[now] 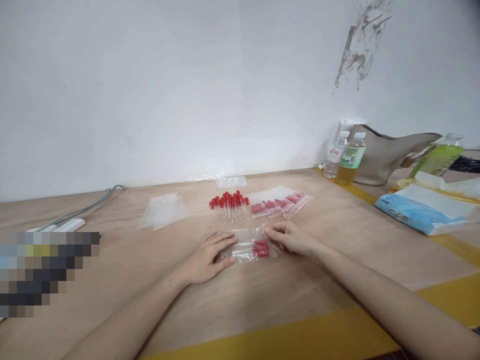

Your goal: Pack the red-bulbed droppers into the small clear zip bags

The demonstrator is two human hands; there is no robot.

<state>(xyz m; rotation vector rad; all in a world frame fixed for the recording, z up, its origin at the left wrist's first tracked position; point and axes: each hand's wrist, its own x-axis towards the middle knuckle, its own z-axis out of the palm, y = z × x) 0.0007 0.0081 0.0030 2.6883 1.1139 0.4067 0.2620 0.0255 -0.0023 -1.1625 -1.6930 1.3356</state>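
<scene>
A clear zip bag (245, 246) lies flat on the table in front of me, with several red-bulbed droppers (261, 248) inside, their bulbs at the right end. My right hand (287, 237) pinches the bag's upper right corner between thumb and fingers. At the other end, my left hand (210, 257) rests with fingers stretched and thumb apart, its fingertips touching the plastic. Just beyond the bag is a heap of loose red-bulbed droppers (229, 205), bulbs pointing away from me. Filled bags (281, 202) overlap to the right of that heap.
Flat clear bags (164, 210) lie left of the heap, and another small stack (231, 182) sits by the wall. At right stand two bottles (351, 159), a grey container (378, 155) and a blue tissue pack (420, 207). A grey cable (88, 204) runs along the left.
</scene>
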